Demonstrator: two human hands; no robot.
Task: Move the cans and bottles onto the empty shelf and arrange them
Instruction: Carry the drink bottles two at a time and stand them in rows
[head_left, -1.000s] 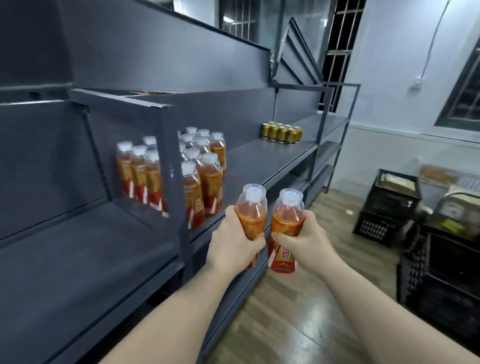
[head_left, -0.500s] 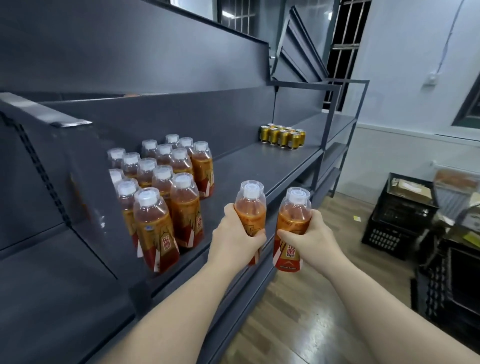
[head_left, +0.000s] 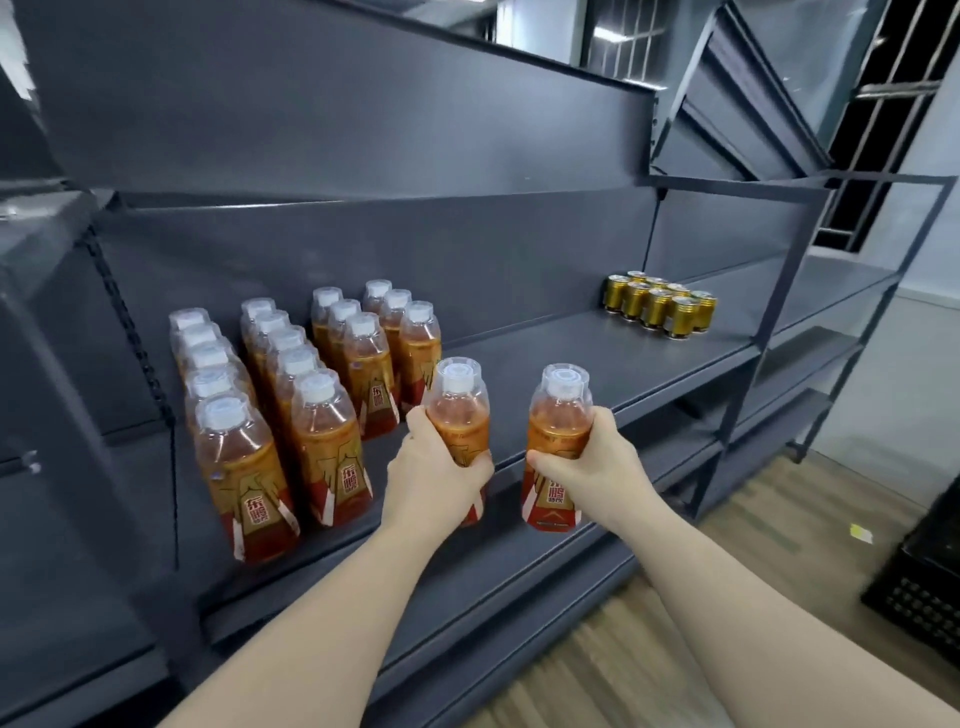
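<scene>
My left hand (head_left: 436, 475) grips an orange drink bottle (head_left: 460, 405) with a white cap, held upright over the front part of the dark grey shelf (head_left: 597, 364). My right hand (head_left: 597, 470) grips a second such bottle (head_left: 558, 431) just to the right, its base at the shelf's front edge. Several matching bottles (head_left: 322, 431) stand in rows on the shelf's left part, directly left of the held ones. A cluster of several gold cans (head_left: 660, 306) sits at the shelf's far right end.
An upper shelf panel (head_left: 363, 104) overhangs the bottles. A shelf upright (head_left: 779, 291) stands past the cans, with lower shelves (head_left: 795, 364) beyond. A black crate (head_left: 919, 582) rests on the wood floor (head_left: 753, 545) at the right. Bare shelf lies between bottles and cans.
The view has shifted right and closer, bringing the bottle rows fully into sight. Both hands with their bottles have moved in over the shelf's front, next to the rows.
</scene>
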